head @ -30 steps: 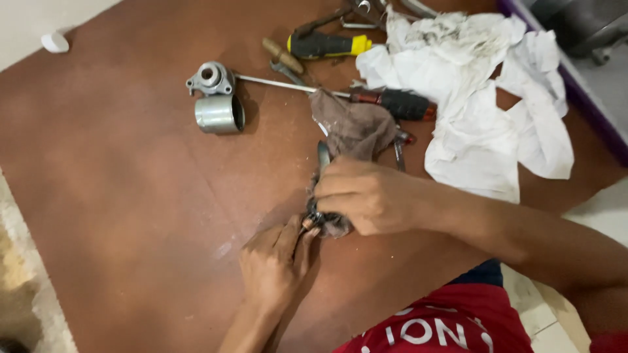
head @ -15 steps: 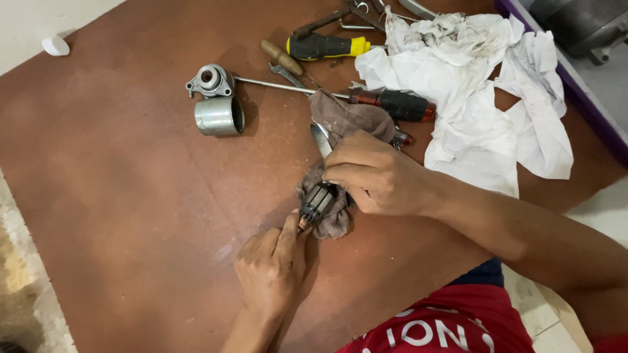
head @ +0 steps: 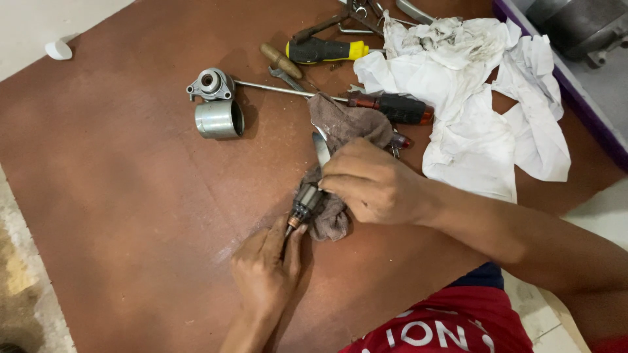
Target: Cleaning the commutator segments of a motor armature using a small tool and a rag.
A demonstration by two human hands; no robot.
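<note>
A small motor armature [head: 303, 204] with a copper end lies on the brown board, half wrapped in a dirty grey-brown rag [head: 341, 131]. My right hand [head: 374, 183] presses down on the rag and the armature and grips a thin metal blade [head: 321, 149] that sticks up from under its fingers. My left hand [head: 267, 269] sits just below, its fingertips pinching the armature's shaft end.
A metal cylinder housing [head: 219, 119] and a round end cap [head: 210, 83] lie at the upper left. Screwdrivers with a yellow-black handle [head: 327, 50] and a red-black handle [head: 396, 108], pliers and a crumpled white cloth [head: 471, 98] fill the top right. A purple-edged tray [head: 575, 85] is at the far right.
My right hand has slid up and back with the rag, uncovering more of the armature. The blade now shows above the fingers. My left hand stays at the shaft end.
</note>
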